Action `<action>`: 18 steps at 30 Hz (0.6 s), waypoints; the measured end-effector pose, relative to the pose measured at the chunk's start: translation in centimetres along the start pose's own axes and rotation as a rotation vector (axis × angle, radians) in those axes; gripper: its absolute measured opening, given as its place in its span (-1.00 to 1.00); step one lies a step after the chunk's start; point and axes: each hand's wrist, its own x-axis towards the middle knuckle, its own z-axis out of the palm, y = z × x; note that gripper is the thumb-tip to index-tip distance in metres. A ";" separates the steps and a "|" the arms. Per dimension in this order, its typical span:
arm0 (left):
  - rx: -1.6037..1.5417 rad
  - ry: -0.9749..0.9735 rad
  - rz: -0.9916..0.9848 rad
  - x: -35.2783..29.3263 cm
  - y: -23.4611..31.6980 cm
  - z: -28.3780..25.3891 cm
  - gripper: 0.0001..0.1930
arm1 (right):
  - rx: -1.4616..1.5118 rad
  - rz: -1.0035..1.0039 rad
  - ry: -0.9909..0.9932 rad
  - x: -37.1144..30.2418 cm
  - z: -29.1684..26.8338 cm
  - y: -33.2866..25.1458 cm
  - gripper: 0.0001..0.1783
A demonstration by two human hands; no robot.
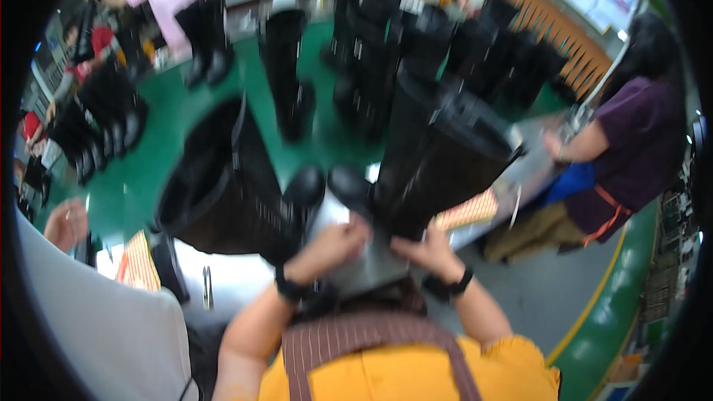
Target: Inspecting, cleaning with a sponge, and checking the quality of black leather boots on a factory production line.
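Observation:
Two tall black boots stand in front of me on a pale worktop [386,266]. One boot [226,212] leans to the left, its wide top open toward me; the other boot [434,156] rises on the right. Between them, by the toes, my left hand [338,246] has its fingers curled together; blur hides whatever they may hold. Close to the right boot's lower end is my right hand [432,249], its fingers apart. I cannot tell whether it touches the leather. Dark bands circle both my wrists.
Many more black boots [286,74] stand on the green table [245,82] ahead. A co-worker in purple [639,126] is at the right; a pale-sleeved person [111,319] is close at my left. Orange-striped pieces [468,210] lie beside the right boot.

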 end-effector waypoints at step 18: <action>-0.638 -0.208 0.334 0.2 -2.3 0.6 -0.48 | 0.585 0.173 -0.038 -1.9 -0.9 -2.7 -0.19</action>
